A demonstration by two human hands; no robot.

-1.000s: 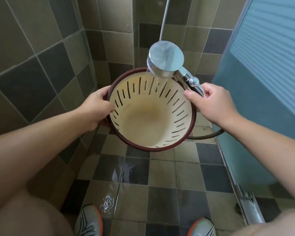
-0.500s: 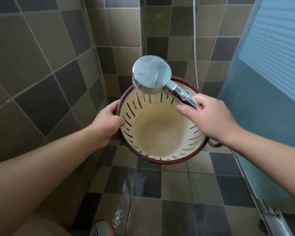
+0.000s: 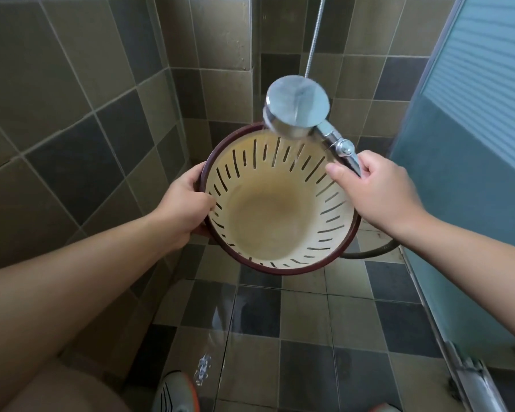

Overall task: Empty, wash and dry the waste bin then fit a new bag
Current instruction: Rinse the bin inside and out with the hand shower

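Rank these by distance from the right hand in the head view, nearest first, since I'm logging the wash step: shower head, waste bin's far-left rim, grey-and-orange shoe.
From the right hand:
1. Shower head: its handle is in that hand's grip, the disc up and to its left.
2. Waste bin far-left rim: across the opening, by the left hand.
3. Grey-and-orange shoe: on the floor, bottom edge.

shoe (image 3: 174,392) cut off, hose (image 3: 369,252) behind bin (image 3: 280,203)
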